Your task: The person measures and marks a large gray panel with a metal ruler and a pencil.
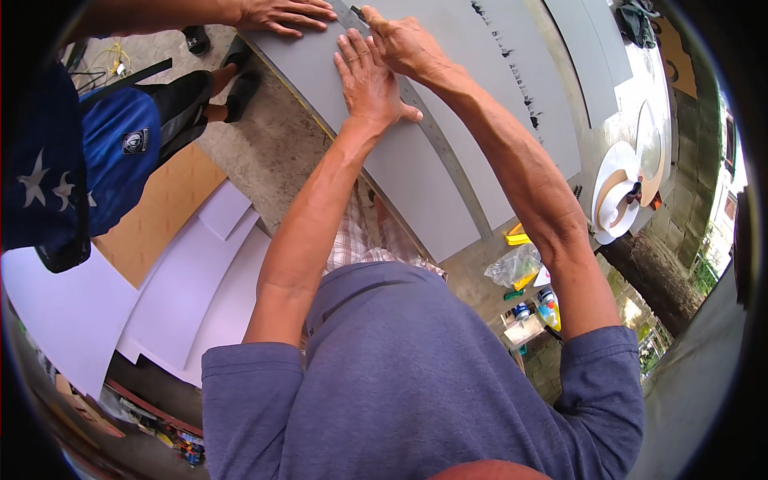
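My left hand (370, 86) lies flat with its fingers stretched out, pressing on a long metal ruler (448, 156) and the grey sheet (400, 178) under it. Just beyond, my right hand (406, 46) is closed around a small dark tool (357, 12), held against the ruler's edge near its far end. Most of the tool is hidden in my fingers, so its exact kind does not show. Another person's hand (286, 14) rests flat on the sheet to the left of the ruler.
Black marks (506, 52) run down the sheet on the right. White rings (616, 204) and a clear plastic bag (514, 266) are at the right. A person in blue shorts (120, 148) stands at the left. White panels (180, 288) and a brown board (172, 200) lie at lower left.
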{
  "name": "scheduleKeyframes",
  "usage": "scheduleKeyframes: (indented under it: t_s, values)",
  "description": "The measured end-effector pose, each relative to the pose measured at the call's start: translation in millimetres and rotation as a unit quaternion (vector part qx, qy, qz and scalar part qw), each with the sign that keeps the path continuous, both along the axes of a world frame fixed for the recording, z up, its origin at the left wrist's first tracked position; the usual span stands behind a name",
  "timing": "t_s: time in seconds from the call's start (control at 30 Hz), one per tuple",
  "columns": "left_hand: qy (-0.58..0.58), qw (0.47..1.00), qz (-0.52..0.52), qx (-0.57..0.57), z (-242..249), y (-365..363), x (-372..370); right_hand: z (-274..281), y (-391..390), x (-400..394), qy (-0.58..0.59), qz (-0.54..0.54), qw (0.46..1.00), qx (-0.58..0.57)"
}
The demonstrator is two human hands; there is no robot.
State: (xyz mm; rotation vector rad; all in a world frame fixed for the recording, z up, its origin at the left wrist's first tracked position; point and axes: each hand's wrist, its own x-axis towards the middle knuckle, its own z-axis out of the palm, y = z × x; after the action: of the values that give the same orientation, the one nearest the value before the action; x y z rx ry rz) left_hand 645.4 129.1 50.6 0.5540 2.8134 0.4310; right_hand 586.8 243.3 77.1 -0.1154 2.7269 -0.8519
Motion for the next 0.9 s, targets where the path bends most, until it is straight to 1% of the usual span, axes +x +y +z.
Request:
scheduleKeyframes:
  t_s: [0.03,0.13,0.27,0.33,0.37,0.47,0.5,0.57,0.6,0.63,0.67,0.7,0.77,0.83,0.87,0.9]
  values:
    - [0.001,1.0,0.001,0.004,-1,0,0,1,-2,4,0.03,0.0,0.999,-0.012]
    - [0.003,1.0,0.003,0.003,-3,-1,0,10,1,13,-0.05,-0.033,0.997,-0.039]
    - [0.003,0.999,-0.001,-0.037,-3,1,-1,-21,10,31,0.075,-0.002,0.995,-0.064]
    - [0.013,1.0,0.003,0.006,-6,-1,0,-31,15,39,0.137,0.015,0.988,-0.074]
    - [0.018,0.999,0.006,0.028,-8,-2,0,-31,17,43,0.117,0.015,0.991,-0.067]
    - [0.07,0.997,-0.008,-0.029,-21,-3,-5,-29,22,52,0.073,0.011,0.996,-0.054]
    - [0.063,0.998,-0.009,-0.018,-24,-3,-3,-28,23,55,0.071,0.01,0.996,-0.052]
    - [0.05,0.999,-0.008,0.005,-13,-4,-1,-25,23,61,0.072,0.005,0.996,-0.047]
    - [0.136,0.99,-0.016,-0.036,-37,-7,-6,-24,23,64,0.072,0.003,0.997,-0.042]
    - [0.22,0.972,-0.023,-0.076,-81,-12,-14,-23,23,67,0.073,0.002,0.997,-0.037]
    - [0.302,0.946,-0.03,-0.115,-106,-13,-17,-20,23,70,0.072,-0.001,0.997,-0.034]
    - [0.25,0.964,-0.008,-0.09,-92,-9,-13,-19,23,73,0.073,-0.004,0.997,-0.031]
    - [0.142,0.988,0.036,-0.041,-36,2,-4,-16,24,81,0.077,-0.008,0.997,-0.019]
    - [0.028,0.997,0.018,-0.076,-12,5,-8,-12,25,89,0.09,-0.008,0.996,0.009]
    - [-0.03,0.995,0.009,-0.094,-4,6,-9,-5,26,96,0.081,-0.011,0.997,-0.006]
    - [-0.038,0.994,0.01,-0.104,5,7,-9,2,27,102,0.072,-0.014,0.997,-0.02]
